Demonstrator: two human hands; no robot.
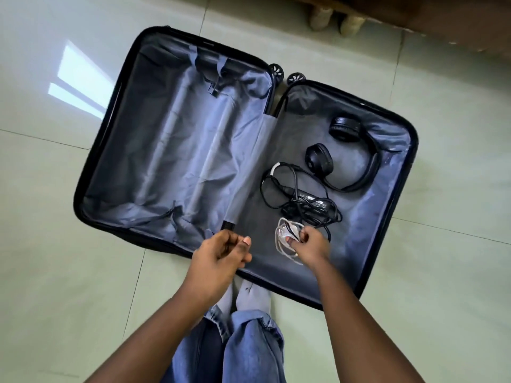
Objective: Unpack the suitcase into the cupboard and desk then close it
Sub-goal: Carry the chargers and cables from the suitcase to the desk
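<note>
- From the head view, the suitcase [398, 172] is lying fully open on the pale tiled floor [442, 272], both halves lined with grey-blue cloth and its two wheels [286, 74] showing at the far side by the hinge
- The left half is showing only its lining and loose straps; the right half is holding everything that is still packed
- A pair of black headphones [345, 153] is resting toward the far right of the right half, its band curving round to the right
- Just nearer than the headphones, a black charger [309, 201] is sitting in a tangle of its own black cord
- A white cable [284, 239], looped into a loose bundle, is lying at the near end of the right half, touching the black cord
- The right hand [309, 246] is reaching into the right half and pinching the white cable between thumb and curled fingers
- The left hand [221, 255] is hovering over the near edge of the suitcase by the hinge, fingers loosely curled and holding nothing
- The person's legs in blue jeans [249, 344] and feet in grey socks [253, 294] are standing just near the suitcase
- Brown wooden furniture [456, 20] is showing at the far right, well apart from the suitcase
</note>
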